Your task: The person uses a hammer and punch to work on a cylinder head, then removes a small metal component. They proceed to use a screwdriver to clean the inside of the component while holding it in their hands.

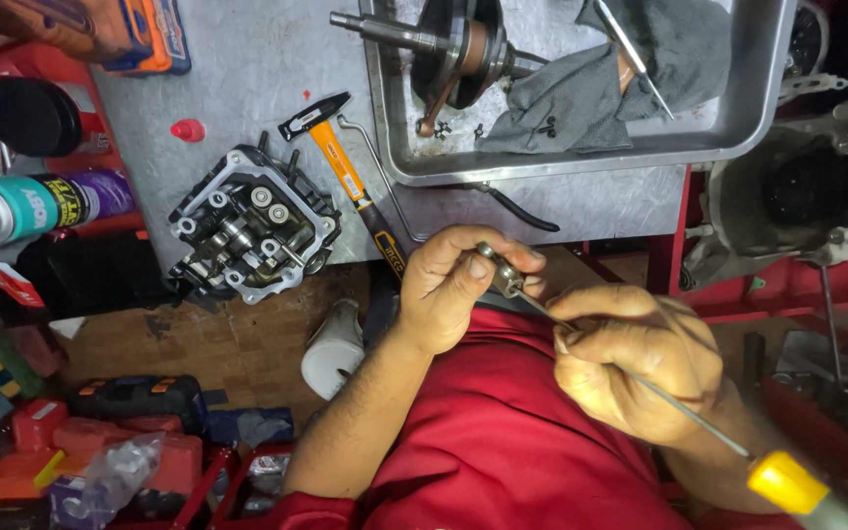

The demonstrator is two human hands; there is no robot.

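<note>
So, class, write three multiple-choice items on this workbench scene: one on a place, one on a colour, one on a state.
1. Where does the orange-handled hammer lie?
A on the grey bench
B in the metal tray
C on the floor

2. What colour is the handle of the thin-shafted screwdriver?
A blue
B yellow
C black

3. How is the small metal cylinder held?
A lying loose
B pinched in the left hand
C clamped in a vise

Key: 1 A, it lies beside the metal tray; 2 B, yellow shows behind the right hand; 3 B, fingertips grip it.
</note>
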